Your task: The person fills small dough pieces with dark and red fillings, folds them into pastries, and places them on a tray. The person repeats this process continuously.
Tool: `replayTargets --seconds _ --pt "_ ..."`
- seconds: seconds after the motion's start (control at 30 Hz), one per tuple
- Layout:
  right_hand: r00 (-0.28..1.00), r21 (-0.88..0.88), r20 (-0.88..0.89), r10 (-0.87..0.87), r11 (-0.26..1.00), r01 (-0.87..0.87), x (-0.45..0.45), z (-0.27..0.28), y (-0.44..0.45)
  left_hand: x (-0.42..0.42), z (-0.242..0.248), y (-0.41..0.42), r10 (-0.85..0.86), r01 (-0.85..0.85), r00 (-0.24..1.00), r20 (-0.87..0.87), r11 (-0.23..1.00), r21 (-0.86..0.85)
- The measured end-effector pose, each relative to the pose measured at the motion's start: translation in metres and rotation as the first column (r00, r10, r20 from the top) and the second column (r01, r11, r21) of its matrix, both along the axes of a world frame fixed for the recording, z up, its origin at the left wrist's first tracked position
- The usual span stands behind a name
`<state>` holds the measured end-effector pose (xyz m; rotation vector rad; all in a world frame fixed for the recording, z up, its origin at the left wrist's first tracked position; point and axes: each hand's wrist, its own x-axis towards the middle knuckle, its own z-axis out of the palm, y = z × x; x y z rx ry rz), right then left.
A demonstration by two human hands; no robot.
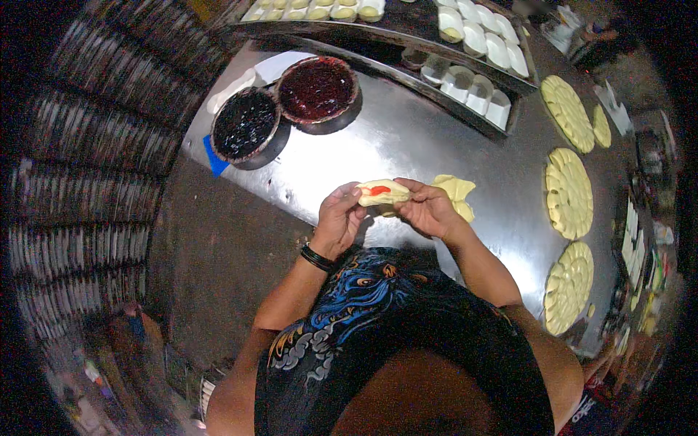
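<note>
A piece of pale yellow dough [397, 198] with a streak of red filling on it is stretched between my two hands, above the metal table. My left hand [342, 210] pinches its left end between thumb and fingers. The right end is gripped by my right hand [428, 208]. Flattened pieces of the same dough [456, 188] lie on the table just beyond my right hand. Farther off to the left stand a round pan of dark red filling [316, 89] and a round pan of nearly black filling [245, 124], side by side.
Three large round groups of dough pieces [569, 193] line the table's right side. Trays of white paper cups [497, 50], some holding dough, stand at the far edge. A blue item [215, 158] lies by the dark pan. Racks [82, 191] stand at left; another person [602, 41] is partly visible at upper right.
</note>
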<state>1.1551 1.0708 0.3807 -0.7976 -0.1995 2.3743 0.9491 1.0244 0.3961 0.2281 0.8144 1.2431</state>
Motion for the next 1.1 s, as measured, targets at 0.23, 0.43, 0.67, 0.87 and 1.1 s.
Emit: replayTargets --seconds 0.23,0.43,0.67,0.87,1.1 --pt "0.666 0.744 0.492 -0.561 -0.127 -0.656 -0.032 0.038 0.025 -0.017 0.014 -0.005 0.269 0.427 0.42 -0.867 0.784 0.45" --pt "0.613 0.806 0.548 -0.57 0.163 -0.569 -0.06 0.049 0.031 -0.037 0.029 0.012 0.094 0.418 0.52 -0.849 0.839 0.349" --pt "0.529 0.775 0.586 -0.613 0.234 -0.587 -0.068 0.032 0.012 -0.071 0.044 0.032 0.071 0.811 0.214 -0.974 0.543 0.217" --pt "0.908 0.639 0.399 -0.129 0.749 -0.174 -0.06 0.031 0.025 -0.065 0.04 0.051 -0.007 0.641 0.589 -0.808 0.612 0.463" --pt "0.826 0.647 0.542 -0.153 0.703 -0.295 -0.032 0.05 0.008 -0.023 0.028 0.038 -0.135 0.585 0.593 -0.794 0.749 0.309"
